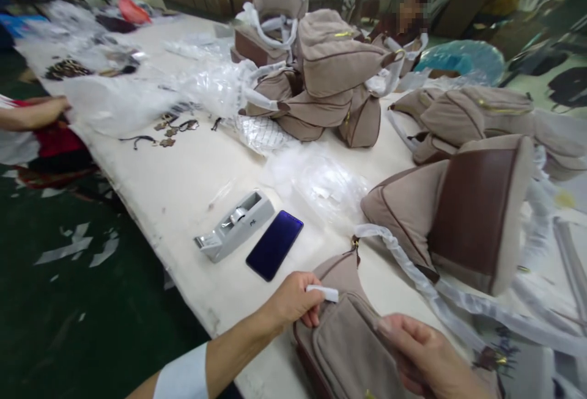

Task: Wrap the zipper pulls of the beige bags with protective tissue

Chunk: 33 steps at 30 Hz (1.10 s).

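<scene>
A taupe fabric bag (353, 341) with dark brown trim lies at the table's front edge, under both my hands. My left hand (293, 298) is closed, pinching a short white strip (324, 292) between thumb and finger above the bag's upper part. On the other side of the bag, my right hand (419, 350) is closed with its thumb and finger at the edge of the front pocket. Its lower fingers are partly hidden. A white-wrapped strap (398, 252) runs from the bag's top corner toward the right.
Beyond my left hand are a dark phone (275, 245) and a grey tape dispenser (236, 225). A brown-panelled bag (458, 215) stands at right; more bags (330, 75) are piled behind. Clear plastic (325, 182) covers mid-table. Another person's arm (34, 113) reaches in at left.
</scene>
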Each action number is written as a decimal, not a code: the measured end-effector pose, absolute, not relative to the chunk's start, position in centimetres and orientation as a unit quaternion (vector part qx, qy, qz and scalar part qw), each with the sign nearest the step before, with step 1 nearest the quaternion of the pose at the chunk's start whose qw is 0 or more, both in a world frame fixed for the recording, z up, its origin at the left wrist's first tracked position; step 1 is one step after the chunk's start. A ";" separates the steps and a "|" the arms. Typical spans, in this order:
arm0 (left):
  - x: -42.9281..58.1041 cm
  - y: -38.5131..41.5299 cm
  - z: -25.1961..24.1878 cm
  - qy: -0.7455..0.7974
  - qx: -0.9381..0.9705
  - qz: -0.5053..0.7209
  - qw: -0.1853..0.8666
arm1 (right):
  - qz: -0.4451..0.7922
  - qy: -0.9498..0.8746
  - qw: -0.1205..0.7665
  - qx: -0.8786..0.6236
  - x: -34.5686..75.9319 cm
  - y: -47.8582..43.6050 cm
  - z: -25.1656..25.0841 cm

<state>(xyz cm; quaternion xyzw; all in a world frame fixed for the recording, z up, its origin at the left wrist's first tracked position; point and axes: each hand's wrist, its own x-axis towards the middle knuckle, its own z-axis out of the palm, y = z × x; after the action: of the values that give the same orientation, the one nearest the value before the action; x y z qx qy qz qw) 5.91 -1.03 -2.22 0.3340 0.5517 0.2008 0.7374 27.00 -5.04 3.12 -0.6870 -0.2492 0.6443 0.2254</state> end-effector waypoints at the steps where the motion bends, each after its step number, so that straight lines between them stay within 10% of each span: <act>1: 5.9 -1.1 -2.3 0.549 0.334 0.205 0.739 | 0.660 -0.243 0.222 -0.676 25.1 -4.1 3.2; 33: 4.8 0.8 -2.9 0.463 0.268 0.149 0.832 | 0.660 -0.153 0.226 -0.700 19.1 -4.6 -1.0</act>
<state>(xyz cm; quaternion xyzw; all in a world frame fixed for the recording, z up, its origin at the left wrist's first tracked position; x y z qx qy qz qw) 4.76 0.84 -2.89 0.2684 0.4629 0.1492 0.8315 19.07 -4.60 -1.04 -0.7002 -0.1526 0.6597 0.2265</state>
